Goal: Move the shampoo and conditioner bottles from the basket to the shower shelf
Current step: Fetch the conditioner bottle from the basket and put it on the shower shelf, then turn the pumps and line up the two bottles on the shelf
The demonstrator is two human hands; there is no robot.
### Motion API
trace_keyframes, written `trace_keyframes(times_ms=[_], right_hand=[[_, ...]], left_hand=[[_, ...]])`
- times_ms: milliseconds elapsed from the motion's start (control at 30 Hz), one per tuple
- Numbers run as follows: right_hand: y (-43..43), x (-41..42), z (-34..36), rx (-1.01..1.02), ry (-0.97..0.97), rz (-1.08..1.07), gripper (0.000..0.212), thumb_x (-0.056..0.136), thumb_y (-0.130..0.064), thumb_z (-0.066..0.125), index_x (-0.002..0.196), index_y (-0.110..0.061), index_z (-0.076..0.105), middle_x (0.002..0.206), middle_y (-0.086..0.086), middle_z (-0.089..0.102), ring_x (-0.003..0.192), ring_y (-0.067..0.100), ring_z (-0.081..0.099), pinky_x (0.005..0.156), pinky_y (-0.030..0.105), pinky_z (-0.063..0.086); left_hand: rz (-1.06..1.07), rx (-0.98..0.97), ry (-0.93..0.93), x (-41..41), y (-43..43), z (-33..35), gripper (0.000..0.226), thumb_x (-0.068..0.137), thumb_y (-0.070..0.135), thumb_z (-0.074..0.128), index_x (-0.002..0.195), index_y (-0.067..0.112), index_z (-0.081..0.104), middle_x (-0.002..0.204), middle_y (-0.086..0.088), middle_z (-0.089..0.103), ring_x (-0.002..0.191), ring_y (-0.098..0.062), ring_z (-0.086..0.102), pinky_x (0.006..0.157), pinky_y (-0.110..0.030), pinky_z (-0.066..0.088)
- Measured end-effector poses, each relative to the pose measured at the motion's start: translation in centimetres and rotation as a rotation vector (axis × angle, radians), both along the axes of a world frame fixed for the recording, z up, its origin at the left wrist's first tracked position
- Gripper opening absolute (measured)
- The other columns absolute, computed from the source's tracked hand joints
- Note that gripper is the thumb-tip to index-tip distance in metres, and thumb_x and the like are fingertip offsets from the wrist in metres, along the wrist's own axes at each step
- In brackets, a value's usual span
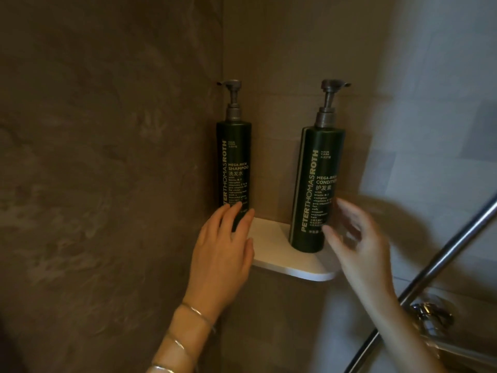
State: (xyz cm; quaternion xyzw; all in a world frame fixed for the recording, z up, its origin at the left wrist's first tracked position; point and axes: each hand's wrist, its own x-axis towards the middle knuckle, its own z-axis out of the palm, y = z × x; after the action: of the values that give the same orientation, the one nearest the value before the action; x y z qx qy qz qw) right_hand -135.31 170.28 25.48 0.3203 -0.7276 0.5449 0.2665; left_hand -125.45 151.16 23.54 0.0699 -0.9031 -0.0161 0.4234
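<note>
white corner shelf (279, 254): shampoo btl (233, 168), conditioner btl (314, 189) upright.

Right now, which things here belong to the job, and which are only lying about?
Job: shampoo, conditioner, shelf, left hand, right hand.
Just there: rail, tap, bracelets.

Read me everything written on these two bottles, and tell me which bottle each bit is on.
"PETERTHOMASROTH": up the shampoo bottle side.
"HAIR CARE": shampoo bottle, top.
"MEGA-RICH SHAMPOO", "洗发水": shampoo bottle.
"PETERTHOMASROTH": up the conditioner bottle side.
"HAIR CARE": conditioner bottle, top.
"MEGA-RI", "CONDITI", then cut off; "护发素": conditioner bottle.
"for soft smooth manageable hair": conditioner bottle.
Remaining small print on both: too blurred.
</note>
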Motion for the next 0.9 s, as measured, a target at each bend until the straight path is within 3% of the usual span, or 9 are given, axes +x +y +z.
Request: trace_keyframes(times_ms=[133,333,467,567,700,800,900], right_hand=[[-0.7,1.6,0.1,-0.054,0.256,-0.079,0.045,0.078,-0.005,0.067,0.120,-0.012,0.054,0.119,-0.003,0.054,0.112,0.004,0.051,0.096,0.010,0.038],[-2.0,1.1,0.0,-0.057,0.136,-0.129,0.054,0.073,-0.003,0.071,0.122,-0.014,0.051,0.121,-0.002,0.054,0.112,0.007,0.050,0.093,0.003,0.033],[-2.6,1.0,0.2,-0.051,0.156,-0.188,0.051,0.070,-0.002,0.074,0.116,-0.010,0.054,0.114,0.000,0.054,0.106,0.015,0.055,0.090,0.006,0.038],[-2.9,1.9,0.8,-0.046,0.280,-0.188,0.041,0.072,0.002,0.071,0.109,-0.009,0.058,0.109,0.000,0.053,0.101,0.018,0.056,0.089,0.011,0.043],[-5.5,3.3,2.0,0.123,0.418,0.024,0.039,0.077,-0.004,0.065,0.115,-0.010,0.057,0.110,0.003,0.058,0.105,0.008,0.054,0.095,0.017,0.042],[-8.9,2.9,3.4,0.293,0.224,0.190,0.053,0.084,-0.016,0.063,0.133,-0.015,0.043,0.130,0.002,0.052,0.120,0.008,0.048,0.102,0.023,0.040],[-11.6,1.7,4.9,0.272,-0.100,0.306,0.063,0.086,-0.016,0.061,0.141,-0.020,0.030,0.141,-0.001,0.043,0.129,0.009,0.041,0.107,0.033,0.037]], left_hand=[[-0.041,-0.016,-0.065,0.5,0.1,-1.2,0.044,0.091,0.035,0.036,0.125,0.017,0.057,0.129,-0.008,0.056,0.123,-0.026,0.046,0.099,-0.037,0.031],[-0.031,-0.005,-0.211,1.2,-1.1,-4.2,0.048,0.098,0.045,0.018,0.134,0.028,0.045,0.133,0.001,0.054,0.124,-0.020,0.047,0.103,-0.049,0.027],[-0.086,-0.001,-0.222,1.5,-1.5,-3.9,0.049,0.099,0.046,0.015,0.136,0.029,0.042,0.136,0.002,0.051,0.128,-0.017,0.043,0.106,-0.046,0.026],[-0.109,0.017,-0.223,1.5,-1.5,-3.9,0.050,0.099,0.046,0.015,0.137,0.028,0.042,0.138,0.001,0.050,0.129,-0.019,0.042,0.108,-0.044,0.026],[-0.106,-0.016,-0.217,1.4,-1.6,-4.2,0.047,0.092,0.040,0.035,0.136,0.026,0.041,0.137,-0.001,0.050,0.128,-0.021,0.044,0.105,-0.047,0.028],[-0.127,-0.045,-0.219,1.7,-2.2,-4.7,0.064,0.080,0.025,0.063,0.138,0.027,0.036,0.138,-0.003,0.049,0.129,-0.022,0.042,0.104,-0.049,0.025],[-0.126,-0.012,-0.244,2.3,-2.7,-4.8,0.082,0.069,0.017,0.075,0.140,0.027,0.036,0.141,-0.004,0.045,0.132,-0.021,0.038,0.105,-0.043,0.027]])
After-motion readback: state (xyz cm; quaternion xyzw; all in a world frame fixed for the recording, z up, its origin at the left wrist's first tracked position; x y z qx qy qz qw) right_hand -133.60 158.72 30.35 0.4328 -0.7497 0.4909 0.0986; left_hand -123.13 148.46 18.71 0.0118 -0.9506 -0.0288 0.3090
